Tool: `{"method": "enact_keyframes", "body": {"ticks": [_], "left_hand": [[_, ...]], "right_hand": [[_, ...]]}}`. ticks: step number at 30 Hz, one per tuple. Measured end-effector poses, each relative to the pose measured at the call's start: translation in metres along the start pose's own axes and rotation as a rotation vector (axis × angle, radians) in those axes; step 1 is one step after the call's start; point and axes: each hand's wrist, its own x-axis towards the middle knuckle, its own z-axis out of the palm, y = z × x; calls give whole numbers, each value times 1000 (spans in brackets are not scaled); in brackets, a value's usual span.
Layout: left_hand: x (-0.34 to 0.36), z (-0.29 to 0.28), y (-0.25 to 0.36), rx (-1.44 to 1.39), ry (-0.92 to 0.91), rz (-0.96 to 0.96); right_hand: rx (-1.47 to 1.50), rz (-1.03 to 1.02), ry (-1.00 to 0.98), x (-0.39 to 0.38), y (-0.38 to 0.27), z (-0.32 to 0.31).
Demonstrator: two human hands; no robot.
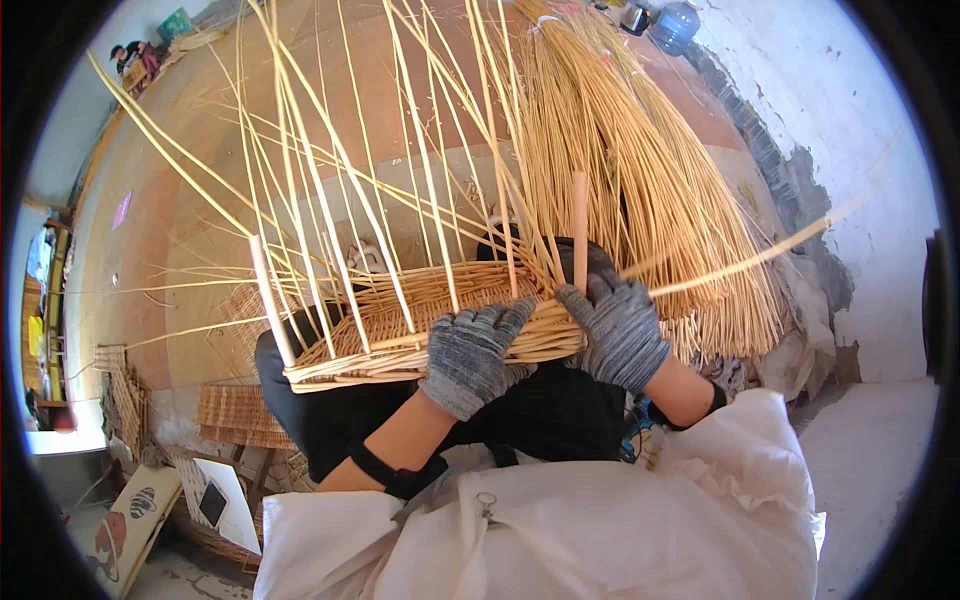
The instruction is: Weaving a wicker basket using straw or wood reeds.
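Observation:
A partly woven rectangular wicker basket (400, 340) rests across my lap, with long pale rods standing up from its sides. Thicker peeled sticks rise at its near corners, one stick (270, 300) at the left and another stick (580, 230) at the right. My left hand (475, 358), in a grey knit glove, is closed over the near woven wall right of its middle. At the near right corner, my gloved right hand (622, 330) is closed beside the stick, fingers bent over the weave. A long wicker rod (740, 267) runs out to the right from it; the fingertips' hold is partly hidden.
Beyond the basket to the right lies a large bundle of wicker rods (640, 170), alongside a rough wall (850, 130). Woven panels (240, 415) lie to the left, near a phone (212, 504) on a white sheet. A water jug (676, 27) stands far right.

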Motion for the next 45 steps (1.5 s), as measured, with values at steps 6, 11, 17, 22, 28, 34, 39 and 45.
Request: {"method": "enact_keyframes", "body": {"ticks": [6, 11, 17, 22, 28, 34, 39, 45], "left_hand": [[-2, 9, 3, -58, 141, 141], [-68, -22, -53, -79, 499, -200], [-74, -36, -69, 191, 376, -57], [-100, -16, -93, 138, 148, 39], [-87, -23, -89, -433, 257, -221], [-40, -35, -92, -304, -99, -716], [-38, -29, -81, -232, -77, -800], [-57, -60, -59, -23, 154, -415]], "right_hand": [[160, 8, -4, -7, 2, -2], [168, -12, 305, -15, -37, -15], [206, -324, 57, 47, -102, 3], [255, -327, 62, 38, -114, 18], [275, -231, -14, 45, -118, 13], [1182, 362, -217, 102, -105, 26], [1458, 439, -245, 90, -106, 44], [1083, 44, 414, 36, -35, -17]]}}
